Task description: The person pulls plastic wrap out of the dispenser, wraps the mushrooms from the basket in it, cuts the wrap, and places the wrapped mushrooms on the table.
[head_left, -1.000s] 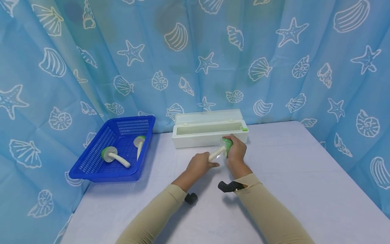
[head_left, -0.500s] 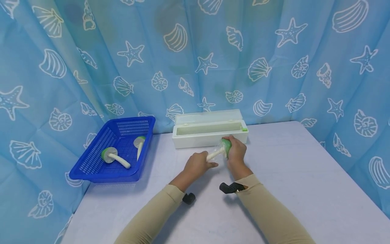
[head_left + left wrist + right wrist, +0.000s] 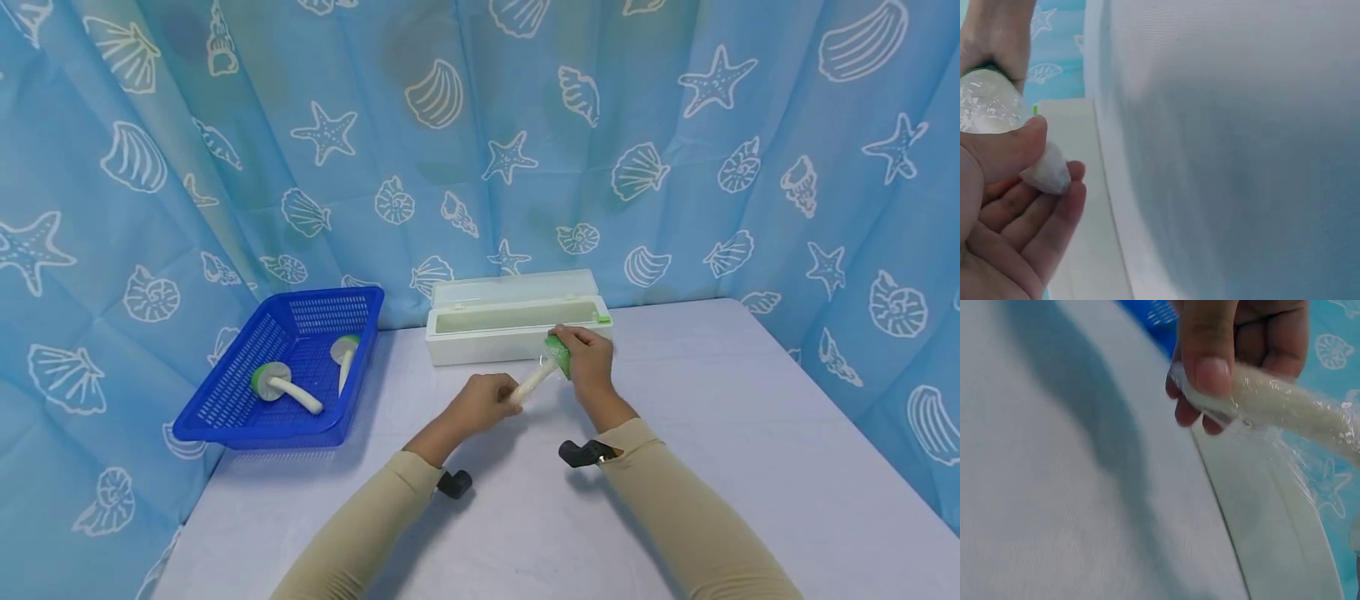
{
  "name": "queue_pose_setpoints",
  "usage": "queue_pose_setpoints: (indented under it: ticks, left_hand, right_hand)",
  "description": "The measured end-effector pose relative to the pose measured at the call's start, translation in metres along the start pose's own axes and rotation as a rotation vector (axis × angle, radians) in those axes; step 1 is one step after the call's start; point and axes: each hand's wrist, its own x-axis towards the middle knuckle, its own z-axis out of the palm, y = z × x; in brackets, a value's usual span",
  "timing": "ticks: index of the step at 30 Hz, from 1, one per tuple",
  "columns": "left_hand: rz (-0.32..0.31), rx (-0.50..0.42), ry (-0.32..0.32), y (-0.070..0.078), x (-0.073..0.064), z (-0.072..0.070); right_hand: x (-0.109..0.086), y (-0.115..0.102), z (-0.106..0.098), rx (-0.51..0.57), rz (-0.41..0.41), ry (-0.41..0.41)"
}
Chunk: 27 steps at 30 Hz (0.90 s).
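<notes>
Between both hands a mushroom-shaped thing (image 3: 534, 381) with a green cap and a white stem hangs over the table, tilted. Clear plastic film (image 3: 1285, 440) lies round its stem and bunches under the cap. My left hand (image 3: 480, 405) pinches the lower end of the stem; in the left wrist view the thumb lies over the film-covered tip (image 3: 1050, 172). My right hand (image 3: 591, 363) grips the green cap from the right. Just behind the hands stands a long white box (image 3: 487, 345), its lid tipped back and a green piece at its right end.
A blue basket (image 3: 217, 429) stands at the left with two more green-capped, white-stemmed mushroom shapes in it. A white cloth covers the table (image 3: 720, 400). Behind the table hangs a blue curtain (image 3: 480, 100) with shell and starfish prints.
My left hand has shifted slightly left and down to the stem's end, so more of the stem shows. My right hand has moved a little right, still gripping the cap.
</notes>
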Motion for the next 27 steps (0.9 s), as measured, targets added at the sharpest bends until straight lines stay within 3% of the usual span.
queue_pose_setpoints:
  ticks: [3, 8, 12, 15, 17, 19, 22, 25, 27]
  left_hand:
    - [-0.002, -0.018, -0.004, -0.003, 0.0, 0.003]
    - [-0.004, -0.052, -0.011, -0.006, -0.001, 0.006]
    - [-0.035, -0.154, -0.006, -0.008, -0.002, 0.006]
    - [-0.053, -0.238, 0.019, -0.01, -0.002, 0.005]
    - [-0.052, -0.258, 0.037, -0.012, -0.002, 0.005]
    - [-0.046, -0.265, 0.056, -0.013, -0.002, 0.006]
    - [-0.056, -0.321, 0.1, -0.013, 0.001, 0.007]
    - [-0.078, -0.456, 0.135, -0.012, 0.004, 0.009]
    - [-0.091, -0.566, 0.138, -0.011, 0.006, 0.012]
  right_hand:
    - [-0.001, 0.0, -0.001, -0.01, -0.035, -0.072]
    - [0.0, 0.003, -0.003, 0.017, -0.036, -0.124]
    - [0.003, 0.004, -0.007, 0.109, -0.048, -0.197]
    - [0.006, 0.005, -0.009, 0.269, 0.037, -0.226]
    - [0.006, 0.007, -0.011, 0.349, 0.139, -0.196]
    - [0.003, 0.01, -0.013, 0.328, 0.252, -0.178]
    - [-0.004, 0.016, -0.015, 0.19, 0.349, -0.28]
    - [-0.012, 0.019, -0.012, 0.091, 0.34, -0.462]
    - [-0.016, 0.018, -0.008, 0.091, 0.308, -0.53]
